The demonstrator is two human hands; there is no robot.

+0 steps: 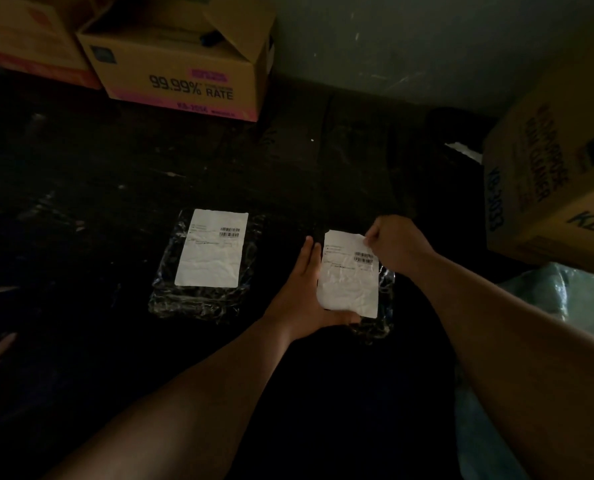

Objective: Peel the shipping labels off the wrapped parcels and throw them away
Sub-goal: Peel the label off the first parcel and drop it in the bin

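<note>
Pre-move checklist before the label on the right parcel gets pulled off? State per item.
1. Right hand has a pinch grip on the far right corner of the right label: ok.
2. Left hand braces the right parcel at its left edge, fingers straight: ok.
3. Corner already lifted off the wrap: ok, it looks torn and raised.
4. Rest of the label free of tears: cannot tell, too dim.
5. Left parcel and its label clear of both hands: ok, label untouched.
6. Bin for the peeled label in view: not ok, only cardboard boxes show.
</note>
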